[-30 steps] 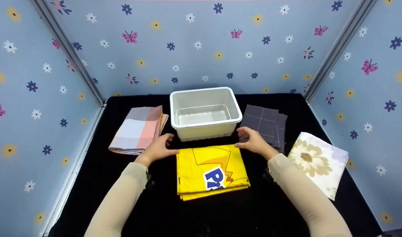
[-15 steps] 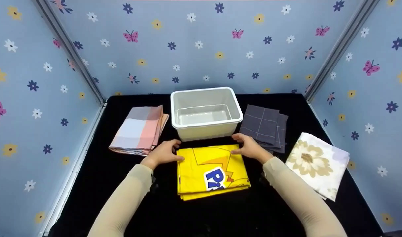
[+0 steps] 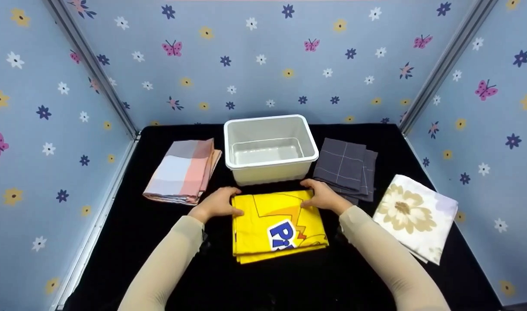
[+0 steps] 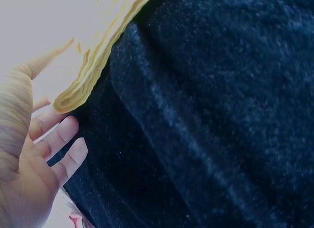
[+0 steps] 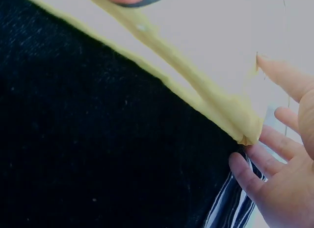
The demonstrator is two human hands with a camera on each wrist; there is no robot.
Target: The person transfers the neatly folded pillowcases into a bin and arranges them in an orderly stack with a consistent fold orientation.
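Note:
A folded yellow cloth [image 3: 276, 229] with blue "Pi" lettering lies flat in the middle of the black-covered table. At its far left corner is my left hand [image 3: 216, 204], thumb over the top and fingers spread along the edge. My right hand [image 3: 326, 196] sits likewise at the far right corner, its thumb tip over the cloth. In the left wrist view, the loosely spread left fingers [image 4: 61, 135] are beside the cloth's folded edge. The right wrist view shows the right fingers [image 5: 267, 162] at the corner, thumb apart from them. Neither hand is closed tightly on the cloth.
Behind the yellow cloth stands a white plastic bin [image 3: 270, 170] with its top uncovered. A pink-and-white checked cloth [image 3: 177, 170] lies to its left, a dark grey checked cloth [image 3: 341, 164] to its right. Farther right rests a white floral cloth [image 3: 414, 216]. Flower-patterned panels [image 3: 263, 60] surround the table.
Both hands have moved inward and slightly toward me, from outside the yellow cloth's far corners to over them. The cloth and the bin stay in place.

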